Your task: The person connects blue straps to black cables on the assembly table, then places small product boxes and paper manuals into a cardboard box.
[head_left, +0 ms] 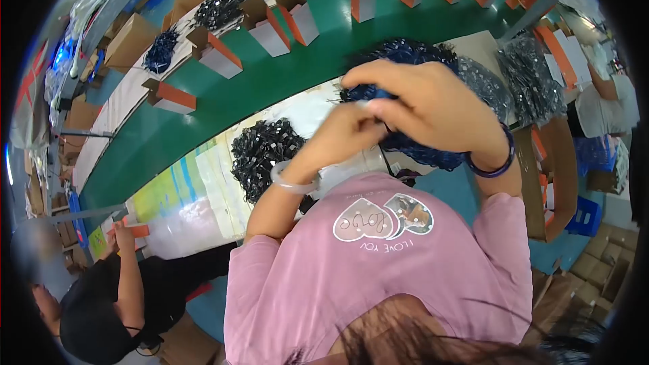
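Note:
My left hand (346,130), with a pale bangle at the wrist, is closed in a pinch in front of my chest. Against its fingertips rest the thumb and fingers of my right hand (436,105), curled above it; a dark bangle circles that wrist. Anything between the fingers is hidden and too small to name. Behind and below my right hand lies a bundle of dark blue thin cords (419,53). A heap of black cords with small shiny pieces (267,152) lies on the worktable, left of my left hand.
Beyond the worktable (226,179) runs a green conveyor belt (253,84) carrying open orange and white boxes (222,57). More black bundles (531,84) lie at the right, near a cardboard carton (560,179). At lower left, a co-worker in black (111,297) handles an orange item (138,231).

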The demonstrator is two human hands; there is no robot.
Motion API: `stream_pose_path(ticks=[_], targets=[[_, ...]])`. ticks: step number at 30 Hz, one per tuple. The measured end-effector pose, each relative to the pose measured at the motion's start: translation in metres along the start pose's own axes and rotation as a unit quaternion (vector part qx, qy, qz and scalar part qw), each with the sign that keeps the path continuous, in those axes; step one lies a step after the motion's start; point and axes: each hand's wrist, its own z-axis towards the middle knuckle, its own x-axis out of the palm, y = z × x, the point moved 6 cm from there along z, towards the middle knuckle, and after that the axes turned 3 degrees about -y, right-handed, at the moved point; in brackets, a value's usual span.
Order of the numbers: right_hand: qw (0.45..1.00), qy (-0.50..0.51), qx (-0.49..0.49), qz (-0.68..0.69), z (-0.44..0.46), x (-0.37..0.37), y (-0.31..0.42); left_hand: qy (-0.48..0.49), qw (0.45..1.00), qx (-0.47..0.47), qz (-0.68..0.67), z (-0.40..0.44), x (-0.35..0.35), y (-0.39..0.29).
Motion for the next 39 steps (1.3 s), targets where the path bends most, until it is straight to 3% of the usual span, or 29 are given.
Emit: stream_pose_path(ticks=[1,2,3,4,5,8,11,14,15,18,19,21,23,26,27,28,31,36,39], targets=[[0.999,-0.04,-0.004,-0.024,-0.002,-0.005,-0.004,-0.038,0.997,-0.019,0.057,-0.006,-0.022,-0.011],[0.996,-0.044,0.021,-0.072,-0.003,-0.007,-0.008,-0.089,0.995,0.028,0.033,-0.011,-0.037,-0.011],[0.991,-0.048,0.058,-0.111,-0.007,-0.002,-0.023,-0.113,0.985,0.059,0.119,-0.017,-0.053,-0.015],[0.986,-0.023,0.082,-0.145,-0.009,0.008,-0.037,-0.122,0.979,0.012,0.161,-0.023,-0.065,-0.014],[0.974,0.07,0.088,-0.195,-0.012,0.026,-0.053,-0.164,0.967,0.029,0.192,-0.03,-0.078,-0.009],[0.985,0.141,0.103,-0.013,-0.024,0.076,-0.095,-0.213,0.939,-0.033,0.269,-0.046,-0.105,0.024],[0.993,0.045,0.006,0.107,-0.028,0.108,-0.105,-0.197,0.926,-0.125,0.297,-0.063,-0.112,0.081],[0.989,0.133,0.053,0.045,-0.038,0.161,-0.123,-0.148,0.91,-0.183,0.342,-0.076,-0.102,0.135],[0.985,0.136,0.073,0.078,-0.042,0.176,-0.125,-0.139,0.902,-0.221,0.344,-0.08,-0.098,0.153],[0.947,0.18,0.154,0.217,-0.046,0.201,-0.115,-0.12,0.918,-0.2,0.322,-0.092,-0.071,0.188],[0.933,0.199,0.183,0.238,-0.048,0.208,-0.114,-0.11,0.9,-0.202,0.371,-0.095,-0.058,0.192],[0.933,0.204,0.167,0.246,-0.049,0.215,-0.112,-0.075,0.844,-0.296,0.441,-0.098,-0.033,0.215],[0.926,0.227,0.171,0.247,-0.047,0.218,-0.109,-0.08,0.844,-0.212,0.486,-0.098,-0.015,0.21],[0.931,0.173,0.172,0.27,-0.041,0.207,-0.112,-0.04,0.943,-0.146,0.297,-0.079,-0.008,0.197],[0.928,0.173,0.203,0.26,-0.039,0.201,-0.115,-0.068,0.962,-0.183,0.193,-0.071,-0.013,0.195],[0.925,0.171,0.236,0.245,-0.04,0.193,-0.119,-0.158,0.964,-0.138,0.161,-0.061,-0.026,0.192],[0.943,0.157,0.227,0.185,-0.042,0.187,-0.127,-0.16,0.949,-0.127,0.242,-0.065,-0.038,0.189],[0.968,0.181,0.169,0.047,-0.052,0.191,-0.133,-0.12,0.965,-0.166,0.166,-0.074,-0.037,0.193],[0.968,0.174,0.171,0.051,-0.057,0.195,-0.135,-0.1,0.965,-0.189,0.15,-0.075,-0.033,0.177]])
